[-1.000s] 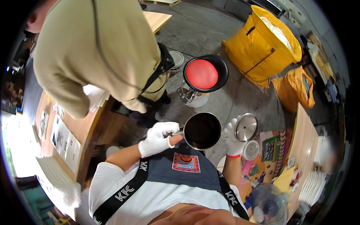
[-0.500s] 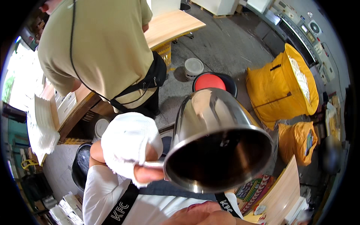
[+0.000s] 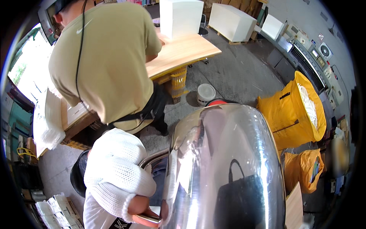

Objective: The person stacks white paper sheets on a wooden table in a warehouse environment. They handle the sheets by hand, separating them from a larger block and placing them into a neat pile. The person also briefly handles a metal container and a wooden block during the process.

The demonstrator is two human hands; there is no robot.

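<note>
L hand (image 3: 118, 175), white knit glove, grip closed round handle (image 3: 152, 158) of big steel mug (image 3: 228, 171), raised close to camera. R hand not seen. Co-worker's back (image 3: 103, 61) just beyond mug; yellow bag (image 3: 293, 110) to mug's right.

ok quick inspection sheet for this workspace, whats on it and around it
surface: grey concrete floor; wooden table carrying a white block
job's things: shiny steel mug, raised close to the camera, hiding much of the view
clutter: white lidded bucket, yellow bags of white scraps, paper stacks
grippers: left hand, white knit glove, grips the mug handle; right hand not in view
cables: black cord down a co-worker's back
surroundings: white cartons, grey machine
</note>
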